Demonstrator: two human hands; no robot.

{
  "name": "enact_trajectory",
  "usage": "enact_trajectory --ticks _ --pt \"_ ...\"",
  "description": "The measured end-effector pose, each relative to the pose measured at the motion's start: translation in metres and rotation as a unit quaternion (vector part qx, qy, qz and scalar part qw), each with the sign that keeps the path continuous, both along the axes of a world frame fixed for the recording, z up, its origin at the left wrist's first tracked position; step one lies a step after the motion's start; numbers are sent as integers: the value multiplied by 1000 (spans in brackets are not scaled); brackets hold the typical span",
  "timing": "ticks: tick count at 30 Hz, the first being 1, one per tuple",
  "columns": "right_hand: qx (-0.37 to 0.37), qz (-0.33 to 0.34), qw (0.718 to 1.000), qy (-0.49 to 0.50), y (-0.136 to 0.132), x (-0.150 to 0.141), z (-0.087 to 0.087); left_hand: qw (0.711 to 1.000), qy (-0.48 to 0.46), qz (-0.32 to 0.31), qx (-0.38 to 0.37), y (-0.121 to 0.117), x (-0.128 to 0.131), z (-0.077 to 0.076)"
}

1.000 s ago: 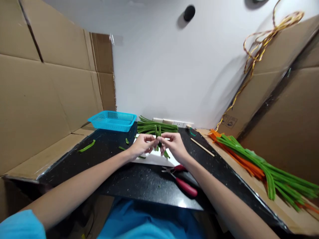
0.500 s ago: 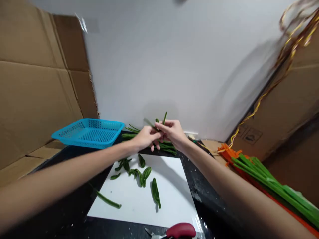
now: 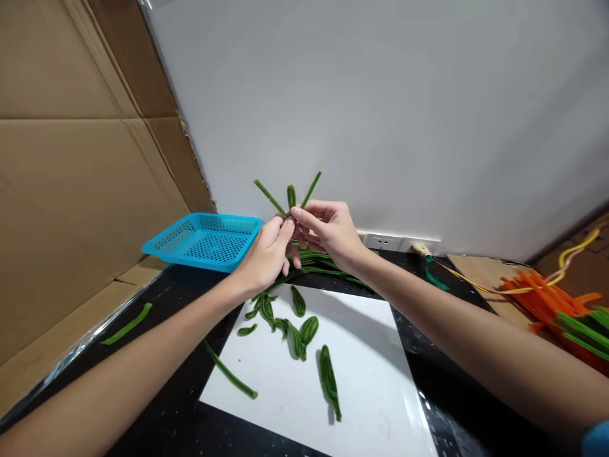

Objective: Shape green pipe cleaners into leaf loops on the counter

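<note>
A green pipe cleaner [image 3: 270, 196] is pinched between the fingertips of both hands, in front of the wall. It is bent into a narrow upright loop in the middle, with two straight ends spreading out to either side. My left hand [image 3: 267, 254] closes on it from the left, my right hand [image 3: 337, 233] from the right. Below the hands, several leaf shapes of green pipe cleaner [image 3: 328, 377] lie on a white sheet [image 3: 366, 362]. Behind the hands is a bundle of long green pipe cleaners [image 3: 328, 261], partly hidden. A single green stem [image 3: 233, 376] crosses the sheet's left edge.
A blue perforated basket [image 3: 204, 244] stands at the back left beside cardboard [image 3: 71, 190]. One short green strip [image 3: 127, 324] lies on the black table [image 3: 166, 419]. To the right are orange pipe cleaners [image 3: 547, 295], a yellow cord [image 3: 476, 282] and wall sockets [image 3: 383, 242].
Both hands have risen slightly, and the pipe cleaner's loop and two ends now show clearly above the fingertips. The view has shifted, so the red-handled pliers at the bottom are out of sight.
</note>
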State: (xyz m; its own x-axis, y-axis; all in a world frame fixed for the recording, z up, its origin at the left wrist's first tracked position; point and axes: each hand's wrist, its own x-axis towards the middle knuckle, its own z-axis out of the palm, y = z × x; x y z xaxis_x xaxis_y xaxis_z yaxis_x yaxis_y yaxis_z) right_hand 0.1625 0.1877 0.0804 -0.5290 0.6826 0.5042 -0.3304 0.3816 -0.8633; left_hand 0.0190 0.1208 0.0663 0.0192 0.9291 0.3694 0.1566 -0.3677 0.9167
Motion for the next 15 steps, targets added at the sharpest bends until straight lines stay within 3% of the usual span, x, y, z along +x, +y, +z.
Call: enact_trajectory --ticks 2,6,11,15 --pt "14 -19 1000 -19 -10 -12 -8 999 -24 19 -9 -10 -10 -9" --pt "80 -134 987 -35 -31 -28 -30 995 -77 15 -61 -22 -25 -31" --pt "-6 -125 990 -60 -54 -32 -35 987 -112 -12 -111 -41 -38 -46" --pt "-72 -40 990 -119 -78 -18 -34 976 -104 -57 -181 -70 -42 -49"
